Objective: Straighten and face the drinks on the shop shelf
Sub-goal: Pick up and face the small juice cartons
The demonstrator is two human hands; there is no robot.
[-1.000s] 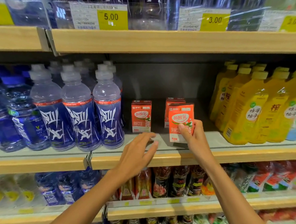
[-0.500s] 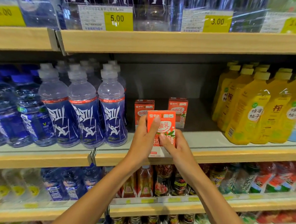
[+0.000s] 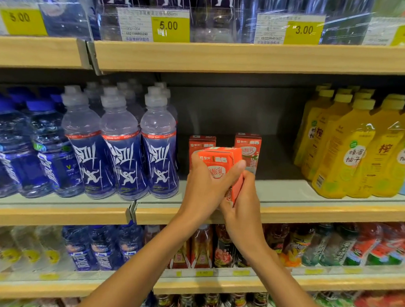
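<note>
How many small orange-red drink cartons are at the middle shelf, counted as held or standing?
Small orange-red cardboard carton held by left hand and right hand: 1
Matching orange-red cartons standing on grey shelf board: 2
Total: 3

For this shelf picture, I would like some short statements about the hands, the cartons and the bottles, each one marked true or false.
1. The left hand and the right hand both hold one red carton. True.
2. No other carton stands on the middle shelf. False: a second carton and a third carton stand behind the held one.
3. The yellow bottles stand left of the cartons. False: they stand on the right; the blue-labelled bottles are on the left.
4. A price tag on the upper shelf reads 5.00. True.
</note>
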